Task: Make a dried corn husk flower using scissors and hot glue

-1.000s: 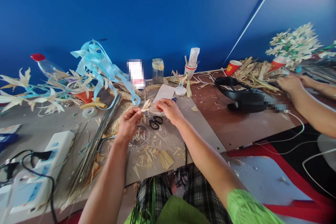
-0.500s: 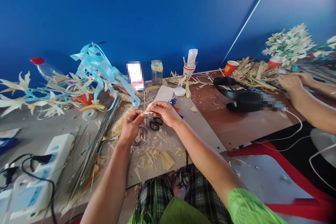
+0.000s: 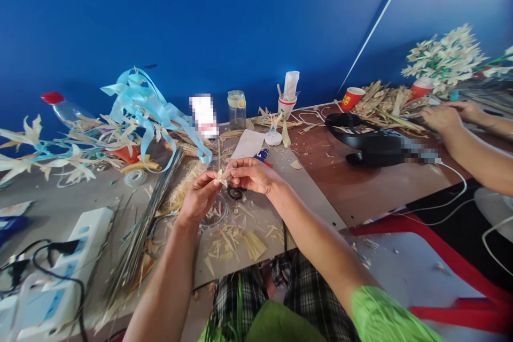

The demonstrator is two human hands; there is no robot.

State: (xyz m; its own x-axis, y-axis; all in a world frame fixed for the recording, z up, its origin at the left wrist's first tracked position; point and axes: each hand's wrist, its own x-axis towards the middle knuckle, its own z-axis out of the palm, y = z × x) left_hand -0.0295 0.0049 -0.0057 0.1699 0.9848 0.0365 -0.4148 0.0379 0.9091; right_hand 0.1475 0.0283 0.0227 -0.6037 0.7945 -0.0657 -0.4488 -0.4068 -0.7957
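Note:
My left hand [image 3: 199,196] and my right hand [image 3: 250,175] meet above the table, both pinching a small pale straw piece [image 3: 222,176] between their fingertips. Black-handled scissors [image 3: 235,192] lie on the table just under my hands, partly hidden by my right hand. Pale straw offcuts [image 3: 236,238] litter the grey board [image 3: 304,187] below my wrists. A bundle of thin grey sticks [image 3: 140,224] lies to the left of my left hand.
Light blue ribbon [image 3: 148,107], straw flowers [image 3: 48,149], a tape roll [image 3: 135,177], a glass jar [image 3: 236,109] and paper cups [image 3: 351,98] stand further back. A white power strip [image 3: 60,272] lies at the near left. Another person's hands [image 3: 444,116] work at the right beside a black headset [image 3: 368,141].
My hands have come closer together and dropped slightly toward me, still pinching the straw piece. The other person's hands shifted a little at the right.

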